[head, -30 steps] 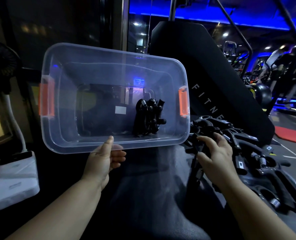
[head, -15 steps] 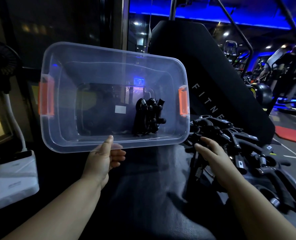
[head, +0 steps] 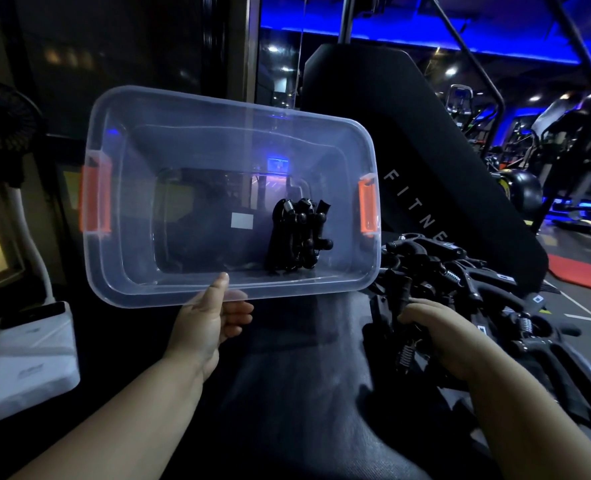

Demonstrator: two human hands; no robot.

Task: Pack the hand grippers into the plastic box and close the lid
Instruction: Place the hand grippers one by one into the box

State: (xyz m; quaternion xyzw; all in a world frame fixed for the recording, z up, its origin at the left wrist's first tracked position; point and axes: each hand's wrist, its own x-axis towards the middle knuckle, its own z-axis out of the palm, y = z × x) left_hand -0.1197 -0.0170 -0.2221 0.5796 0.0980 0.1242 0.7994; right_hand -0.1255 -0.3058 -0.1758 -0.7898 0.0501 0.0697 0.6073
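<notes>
A clear plastic box (head: 155, 282) with orange side latches is tilted toward me, its open top facing the camera. My left hand (head: 211, 323) pinches its near rim, thumb inside, fingers underneath. A few black hand grippers (head: 297, 237) lie bunched in the box's right part. To the right, a heap of black hand grippers (head: 467, 282) with metal springs lies on the dark padded surface. My right hand (head: 439, 337) curls over the near left part of that heap, fingers wrapped round a hand gripper there. No lid is in view.
A white power bank (head: 31, 355) lies at the left, a small black fan (head: 3, 123) on a white stalk behind it. A black padded machine back (head: 408, 140) marked FITNE rises behind the box. Gym machines stand at the far right.
My right hand has slid down and toward me over the heap and its fingers have closed on a hand gripper. The box and my left hand stay put.
</notes>
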